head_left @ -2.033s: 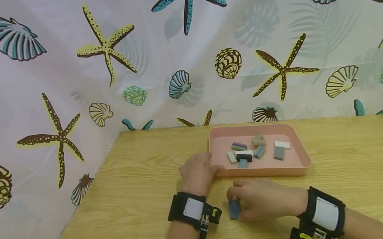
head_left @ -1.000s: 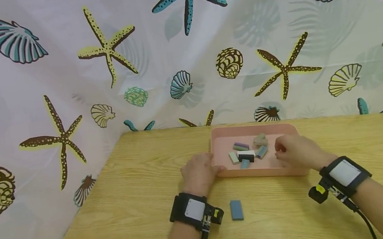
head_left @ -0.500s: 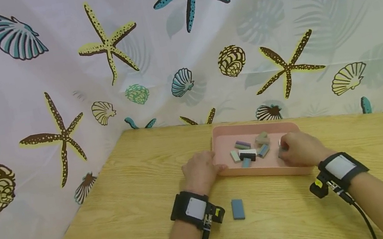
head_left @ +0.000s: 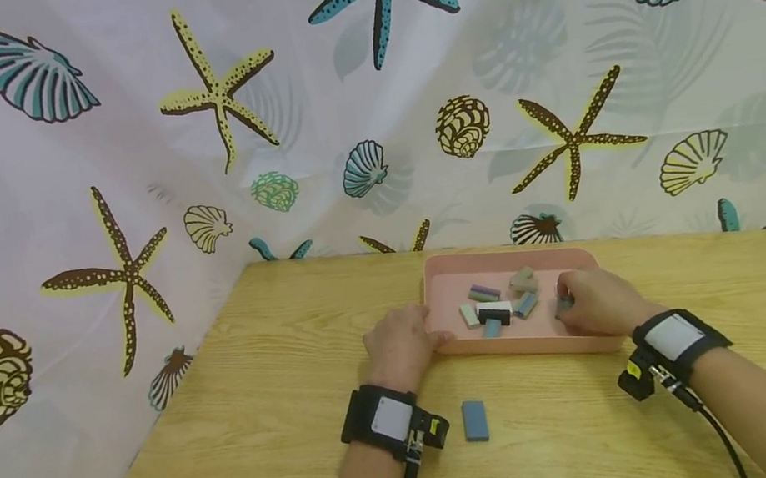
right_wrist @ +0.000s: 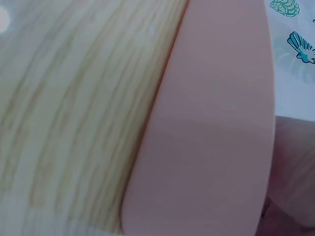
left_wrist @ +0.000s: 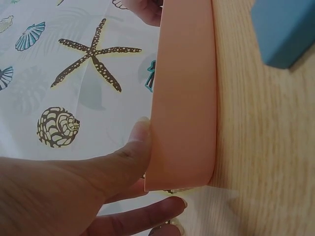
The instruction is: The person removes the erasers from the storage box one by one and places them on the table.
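My left hand (head_left: 401,346) grips the front left corner of a pink tray (head_left: 515,345). In the left wrist view its thumb lies over the rim, with the fingers outside the wall. My right hand (head_left: 601,302) reaches over the front rim into the tray's right side. Its thumb and fingers pinch a small grey block (head_left: 563,303), mostly covered by the hand. From the right wrist, the tray wall hides most of that hand. A blue rectangular block (head_left: 474,421) lies flat on the table in front of the tray, between the two forearms.
Inside the tray lie several small blocks: a white one with a black band (head_left: 494,313), a pale green one (head_left: 468,315), a purple and green one (head_left: 484,292), a blue striped one (head_left: 526,305) and beige ones (head_left: 523,280). A patterned curtain (head_left: 302,117) hangs behind the wooden table (head_left: 270,427).
My right hand has left the blue block on the table, moved right and forward into the tray, and closed its fingers on the grey block. The left hand stays at the tray corner.
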Motion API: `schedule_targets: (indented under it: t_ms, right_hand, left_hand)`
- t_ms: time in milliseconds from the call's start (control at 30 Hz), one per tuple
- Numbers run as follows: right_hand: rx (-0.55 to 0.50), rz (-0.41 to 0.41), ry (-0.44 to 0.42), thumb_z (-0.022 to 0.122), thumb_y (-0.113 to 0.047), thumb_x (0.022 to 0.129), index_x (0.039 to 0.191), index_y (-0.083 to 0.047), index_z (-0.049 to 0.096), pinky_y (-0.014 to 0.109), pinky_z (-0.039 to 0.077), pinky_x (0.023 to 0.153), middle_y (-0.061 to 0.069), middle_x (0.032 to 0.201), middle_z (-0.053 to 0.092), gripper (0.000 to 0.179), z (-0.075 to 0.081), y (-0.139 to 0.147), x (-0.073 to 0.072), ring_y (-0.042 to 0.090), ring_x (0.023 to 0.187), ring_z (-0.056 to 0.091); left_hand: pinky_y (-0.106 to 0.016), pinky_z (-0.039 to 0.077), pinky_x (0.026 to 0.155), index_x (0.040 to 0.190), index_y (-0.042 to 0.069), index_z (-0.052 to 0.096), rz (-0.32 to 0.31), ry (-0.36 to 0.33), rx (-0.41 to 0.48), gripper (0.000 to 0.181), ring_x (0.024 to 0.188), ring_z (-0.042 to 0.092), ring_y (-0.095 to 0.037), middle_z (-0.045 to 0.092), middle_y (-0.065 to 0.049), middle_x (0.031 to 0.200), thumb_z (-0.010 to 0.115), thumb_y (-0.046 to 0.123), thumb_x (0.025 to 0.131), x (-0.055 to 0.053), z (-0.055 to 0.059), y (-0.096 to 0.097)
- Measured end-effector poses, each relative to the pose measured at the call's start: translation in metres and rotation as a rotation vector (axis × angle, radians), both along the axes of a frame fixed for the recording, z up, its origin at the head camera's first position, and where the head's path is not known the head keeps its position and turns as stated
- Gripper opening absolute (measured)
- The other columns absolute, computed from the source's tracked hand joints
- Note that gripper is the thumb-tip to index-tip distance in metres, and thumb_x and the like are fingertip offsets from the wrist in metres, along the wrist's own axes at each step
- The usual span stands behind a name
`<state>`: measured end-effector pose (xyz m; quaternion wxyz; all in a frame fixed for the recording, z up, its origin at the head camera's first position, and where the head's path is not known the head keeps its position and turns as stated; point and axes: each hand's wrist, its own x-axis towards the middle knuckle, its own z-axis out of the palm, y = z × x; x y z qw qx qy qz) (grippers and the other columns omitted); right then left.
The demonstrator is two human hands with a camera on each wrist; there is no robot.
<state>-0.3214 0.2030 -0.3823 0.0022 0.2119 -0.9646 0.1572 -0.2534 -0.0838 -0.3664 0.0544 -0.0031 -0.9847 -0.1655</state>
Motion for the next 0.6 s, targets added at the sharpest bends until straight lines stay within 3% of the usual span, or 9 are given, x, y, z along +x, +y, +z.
schedule_targets:
  t_ms: [300, 600]
  right_hand:
    - [-0.034, 0.006, 0.044, 0.069, -0.012, 0.071, 0.092, 0.0, 0.053, 0.031, 0.04, 0.054, 0.005, 0.075, 0.053, 0.029, -0.004, 0.002, 0.002, 0.017, 0.062, 0.048]
    - [-0.063, 0.02, 0.04, 0.072, -0.017, 0.074, 0.099, -0.005, 0.052, 0.032, 0.045, 0.061, 0.009, 0.092, 0.054, 0.035, 0.011, -0.006, 0.011, 0.019, 0.073, 0.05]
  left_hand:
    - [-0.038, 0.042, 0.057, 0.111, 0.018, 0.065, -0.006, -0.008, 0.001, 0.05, 0.064, 0.05, -0.015, 0.061, 0.002, 0.081, 0.071, 0.049, 0.072, -0.001, -0.003, 0.0]
    - [-0.038, 0.043, 0.055, 0.109, 0.018, 0.066, -0.01, 0.024, -0.007, 0.048, 0.062, 0.05, -0.013, 0.062, 0.002, 0.08, 0.071, 0.049, 0.072, -0.001, -0.002, -0.001]
